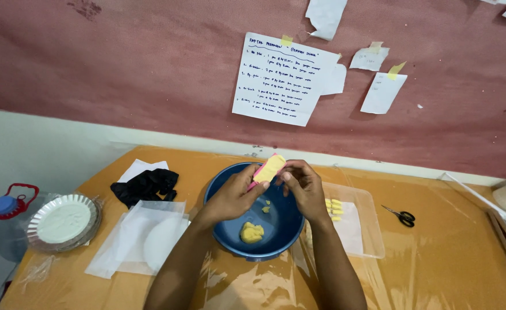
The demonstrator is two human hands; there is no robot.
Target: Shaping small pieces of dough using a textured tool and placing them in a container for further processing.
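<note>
Both hands up over the blue bowl (276, 227), w/ left hand (234, 197) and right hand (303, 188) pinching a pink mould (269, 169) packed w/ yellow dough between fingertips, tilted, just above the bowl's far rim; both grips closed tight on it. In the bowl's bottom sits a dough lump (252, 232) plus a small crumb nearer the hands. Right of the bowl, a clear tray (368, 229) w/ shaped yellow pieces (333, 209), scissors (401, 216) further right; on the left, black gloves (147, 185), white paper sheets (141, 238), foil plates (63, 221).
</note>
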